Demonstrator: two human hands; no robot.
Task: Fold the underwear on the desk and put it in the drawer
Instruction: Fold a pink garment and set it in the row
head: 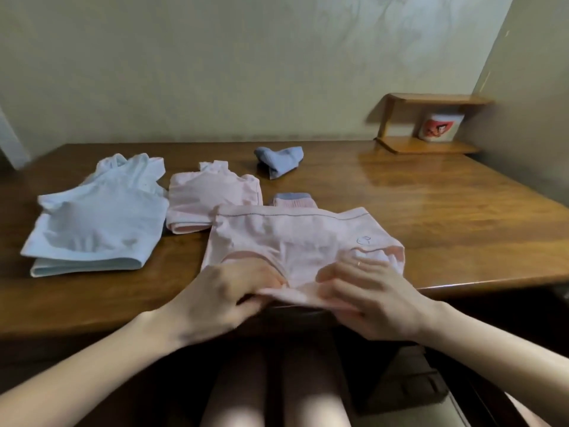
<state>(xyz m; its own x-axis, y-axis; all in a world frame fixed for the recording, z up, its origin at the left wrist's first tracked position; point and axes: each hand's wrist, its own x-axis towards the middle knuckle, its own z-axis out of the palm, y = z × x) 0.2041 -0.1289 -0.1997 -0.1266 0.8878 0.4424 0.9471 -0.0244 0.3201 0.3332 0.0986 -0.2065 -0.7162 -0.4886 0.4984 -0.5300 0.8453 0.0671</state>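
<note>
the briefs (pixel 295 241) are lying flat on the desk (pixel 431 211), waistband turned away from the person, the near edge reaching the desk's front edge. that near edge is being pinched by both hands: the left hand (pixel 221 300) is gripping it left of centre and the right hand (pixel 372 303) right of centre, with fingers curled over the cloth. the thumbs are partly hidden, so their placing cannot be told.

judgement: the first fold is being started, with the crotch end being readied for lifting toward the waistband. the next move is judged to call for both pinches being raised level and carried forward together, so that the edge is laid square on the waistband without bunching.

a white garment (pixel 92 223) and a pink garment (pixel 212 198) are lying folded to the left, and a blue sock (pixel 278 161) is lying farther back. no drawer is being shown.
</note>
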